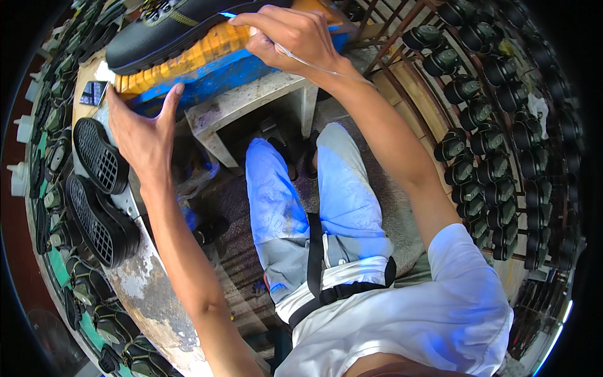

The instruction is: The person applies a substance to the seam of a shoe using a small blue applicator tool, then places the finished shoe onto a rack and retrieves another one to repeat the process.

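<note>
I see my left hand (143, 129) raised with the palm open, fingers spread and thumb pointing up to the right, its forearm running up from the lower edge. My right hand (290, 34) reaches farther forward, fingers curled downward and close together, wrist bent, the bare arm stretched out nearly straight from the shoulder.
</note>
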The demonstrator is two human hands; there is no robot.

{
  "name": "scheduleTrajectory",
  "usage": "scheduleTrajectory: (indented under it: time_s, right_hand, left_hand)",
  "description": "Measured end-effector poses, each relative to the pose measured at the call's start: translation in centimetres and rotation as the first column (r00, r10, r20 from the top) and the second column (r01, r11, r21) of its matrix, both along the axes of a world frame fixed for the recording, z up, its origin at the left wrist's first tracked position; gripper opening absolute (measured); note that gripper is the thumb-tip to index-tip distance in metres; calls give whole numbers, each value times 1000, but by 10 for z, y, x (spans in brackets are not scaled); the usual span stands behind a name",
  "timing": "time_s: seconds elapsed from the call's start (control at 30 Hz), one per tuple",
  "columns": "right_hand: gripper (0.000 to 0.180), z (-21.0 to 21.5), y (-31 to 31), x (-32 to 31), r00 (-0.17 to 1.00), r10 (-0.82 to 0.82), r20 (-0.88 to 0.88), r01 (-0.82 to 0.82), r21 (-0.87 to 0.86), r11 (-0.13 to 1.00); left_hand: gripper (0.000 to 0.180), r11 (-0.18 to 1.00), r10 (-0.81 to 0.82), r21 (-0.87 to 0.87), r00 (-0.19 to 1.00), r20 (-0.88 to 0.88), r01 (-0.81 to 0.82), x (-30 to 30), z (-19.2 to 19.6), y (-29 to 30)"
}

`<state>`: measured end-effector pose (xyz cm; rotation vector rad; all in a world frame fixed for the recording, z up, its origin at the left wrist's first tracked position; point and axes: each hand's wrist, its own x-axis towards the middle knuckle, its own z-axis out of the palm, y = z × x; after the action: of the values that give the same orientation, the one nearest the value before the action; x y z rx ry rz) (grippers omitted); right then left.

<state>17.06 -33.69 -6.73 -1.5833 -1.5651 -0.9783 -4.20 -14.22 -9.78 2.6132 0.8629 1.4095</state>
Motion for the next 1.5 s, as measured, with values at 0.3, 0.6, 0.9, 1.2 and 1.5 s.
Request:
scheduleTrajectory:
  time_s: [0.3,0.6,0.9,1.2,1.5]
  right_hand:
    - [23,21,-54,6,996,-14,85,21,-81,996]
    - [27,23,-46,-41,994,114,-2,-113,-91,989]
    - [20,4,17,-41,983,174,-66,-171,50,984]
    - [19,-1,28,-21,998,29,-62,-21,115,993]
    - [26,-2,-24,-3,988,-147,-43,152,148,977]
  left_hand:
    - [100,994,-108,4,989,-105,109,23,3,116]
    - [5,771,-623,45,738,259,636,-16,-29,-77]
    - [47,861,-203,-371,904,376,348,-29,-35,2]
    - [59,926,-62,-359,984,165,118,3,-25,15]
    - [54,905,-180,-358,970,164,229,12,-39,58]
